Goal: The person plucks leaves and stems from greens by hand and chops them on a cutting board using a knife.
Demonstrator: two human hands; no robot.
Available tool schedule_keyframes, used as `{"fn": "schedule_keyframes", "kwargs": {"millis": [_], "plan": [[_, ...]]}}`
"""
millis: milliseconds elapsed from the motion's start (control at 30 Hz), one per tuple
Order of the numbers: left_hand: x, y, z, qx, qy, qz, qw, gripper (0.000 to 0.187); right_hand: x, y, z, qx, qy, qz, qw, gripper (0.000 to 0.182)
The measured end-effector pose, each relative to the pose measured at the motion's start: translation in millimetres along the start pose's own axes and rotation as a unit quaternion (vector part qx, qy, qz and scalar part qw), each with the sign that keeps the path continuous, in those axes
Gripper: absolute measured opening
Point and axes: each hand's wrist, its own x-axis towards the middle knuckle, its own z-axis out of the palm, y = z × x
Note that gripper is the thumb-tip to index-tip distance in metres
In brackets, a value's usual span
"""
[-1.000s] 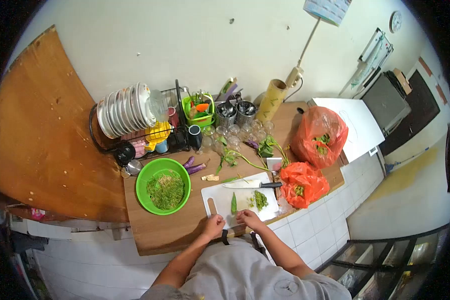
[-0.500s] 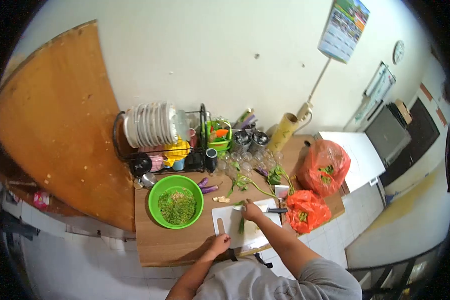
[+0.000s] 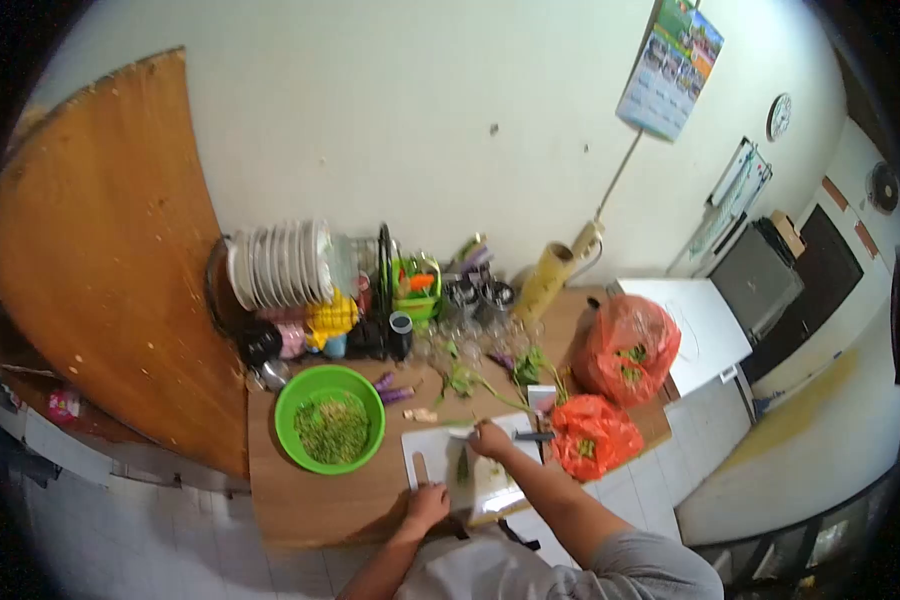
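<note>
A white cutting board (image 3: 430, 452) lies on the wooden counter (image 3: 320, 495) in front of me. My right hand (image 3: 491, 439) reaches over the board and rests on the blade of a black-handled knife (image 3: 530, 436) lying across its far edge. A green vegetable piece (image 3: 462, 465) lies on the board just below that hand. My left hand (image 3: 427, 501) sits at the board's near edge, fingers curled, by its handle slot. Whether the right hand grips the knife is unclear.
A green bowl (image 3: 329, 418) of chopped greens stands left of the board. Two orange plastic bags (image 3: 595, 434) (image 3: 629, 349) with greens sit at the right. Leafy stems (image 3: 465, 380), small purple eggplants (image 3: 393, 389), a dish rack (image 3: 288, 285) with plates and glasses line the back.
My right hand went from the near edge of the board up to the knife at its far edge. The left hand stayed at the near edge. The view shifted upward.
</note>
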Motion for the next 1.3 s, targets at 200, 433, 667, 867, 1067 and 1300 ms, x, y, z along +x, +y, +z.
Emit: {"fn": "schedule_keyframes", "kwargs": {"millis": [200, 433, 667, 867, 1067, 1300], "plan": [[17, 30, 11, 0.062, -0.045, -0.091, 0.993, 0.029, -57, 23, -18, 0.084, -0.033, 0.049, 0.995, 0.043], [26, 29, 31, 0.099, 0.028, -0.117, 0.988, 0.02, -57, 56, -35, 0.116, -0.006, 0.07, 0.991, 0.028], [22, 52, 50, 0.071, 0.084, -0.203, 0.973, 0.019, -5, 58, -46, 0.07, -0.04, 0.057, 0.995, 0.026], [26, 74, 82, 0.059, 0.101, -0.323, 0.939, 0.025, 22, 53, -48, 0.013, -0.079, -0.001, 0.997, 0.031], [42, 102, 112, 0.033, 0.183, -0.377, 0.907, 0.024, 32, 52, -63, 0.017, -0.131, -0.019, 0.991, 0.038], [44, 97, 127, -0.033, 0.222, -0.409, 0.885, 0.021, 5, 33, -46, 0.197, -0.132, 0.0, 0.971, 0.027]]}}
